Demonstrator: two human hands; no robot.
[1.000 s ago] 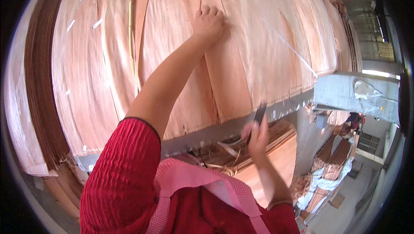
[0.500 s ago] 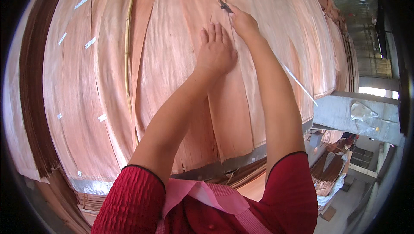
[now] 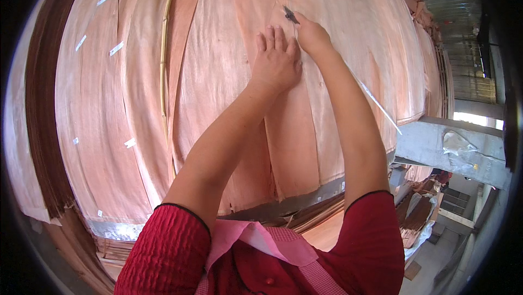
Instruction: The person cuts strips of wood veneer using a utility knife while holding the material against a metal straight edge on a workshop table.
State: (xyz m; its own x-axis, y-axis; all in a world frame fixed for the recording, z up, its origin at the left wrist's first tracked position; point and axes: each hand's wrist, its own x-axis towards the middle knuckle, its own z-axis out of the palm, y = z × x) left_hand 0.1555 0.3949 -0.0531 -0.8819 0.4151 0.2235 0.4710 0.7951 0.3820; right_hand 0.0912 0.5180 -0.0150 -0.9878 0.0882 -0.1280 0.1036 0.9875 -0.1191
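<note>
Broad sheets of pink-brown wood veneer (image 3: 218, 77) fill the view. Your left hand (image 3: 277, 61) lies flat on them, fingers together, arm stretched forward. Just beside it, your right hand (image 3: 311, 35) is clenched around a small dark blade (image 3: 290, 15), tip on the sheet. Since half a second ago, both hands sit slightly lower, poses unchanged.

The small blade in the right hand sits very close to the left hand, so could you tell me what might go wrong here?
1. The blade in the right hand works just beyond the left hand, whose fingers a slip could cut.
2. The thin veneer sheet might split along its grain.
</note>
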